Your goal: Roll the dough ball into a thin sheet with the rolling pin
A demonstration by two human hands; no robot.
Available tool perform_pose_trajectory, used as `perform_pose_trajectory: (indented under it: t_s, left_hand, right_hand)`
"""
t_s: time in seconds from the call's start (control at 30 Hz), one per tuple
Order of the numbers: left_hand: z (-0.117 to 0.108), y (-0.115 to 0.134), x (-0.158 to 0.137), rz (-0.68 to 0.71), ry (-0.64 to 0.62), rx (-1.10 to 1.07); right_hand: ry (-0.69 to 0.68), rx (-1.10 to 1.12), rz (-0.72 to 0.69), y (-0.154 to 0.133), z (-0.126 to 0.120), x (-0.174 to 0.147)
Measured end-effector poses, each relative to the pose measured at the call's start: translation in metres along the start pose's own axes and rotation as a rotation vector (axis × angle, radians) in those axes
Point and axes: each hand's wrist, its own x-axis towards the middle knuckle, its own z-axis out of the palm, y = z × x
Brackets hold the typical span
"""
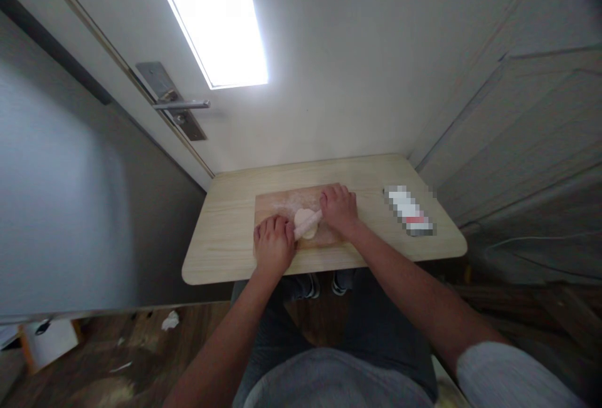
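Note:
A pale rolling pin (pixel 309 224) lies slantwise across a small round of dough (pixel 303 215). Both sit on a floured wooden board (pixel 266 202). My left hand (pixel 274 239) is closed over the pin's near-left end, at the board's front left corner. On the far-right end, my right hand (pixel 339 207) has its fingers curled round the pin. The pin's ends are hidden under the hands, and the pin covers part of the dough.
The board rests on a light wooden table (pixel 221 226) with rounded corners. A phone-like blurred item (pixel 408 210) lies at the table's right. Behind stands a white door with a metal handle (pixel 181 105). Crumpled paper (pixel 170 320) is on the floor at left.

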Motion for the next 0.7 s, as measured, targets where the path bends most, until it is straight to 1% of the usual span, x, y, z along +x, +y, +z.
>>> perform_pose_trajectory:
  t_s: [0.1,0.2,0.27,0.37,0.4,0.47,0.57,0.63,0.7]
  left_hand:
    - [-0.005,0.002,0.001,-0.007,-0.02,0.011]
    - [-0.012,-0.001,0.009,-0.05,-0.096,-0.021]
    - [-0.016,-0.007,0.02,-0.119,-0.193,-0.082]
    - [-0.019,-0.016,0.041,-0.189,-0.392,-0.149]
    - [-0.019,-0.017,0.047,-0.188,-0.446,-0.156]
    - [-0.017,-0.016,0.059,-0.16,-0.517,-0.16]
    - [-0.014,-0.007,0.07,-0.114,-0.541,-0.122]
    - [-0.012,0.001,0.073,-0.106,-0.518,-0.108]
    - [-0.009,0.006,0.074,-0.095,-0.485,-0.151]
  right_hand:
    - [-0.07,-0.014,-0.001,0.0,0.0,0.003]
    - [-0.119,-0.03,-0.005,0.005,-0.001,0.0]
    - [-0.109,-0.032,-0.007,0.013,-0.001,-0.005]
    - [-0.041,-0.033,0.003,0.028,0.001,-0.017]
    - [-0.017,-0.034,0.007,0.033,0.002,-0.021]
    - [0.026,-0.034,0.011,0.039,0.006,-0.028]
    - [0.064,-0.024,0.002,0.043,0.01,-0.035]
    - [0.071,-0.007,-0.01,0.043,0.011,-0.037]
    - [0.073,0.006,-0.02,0.043,0.012,-0.038]
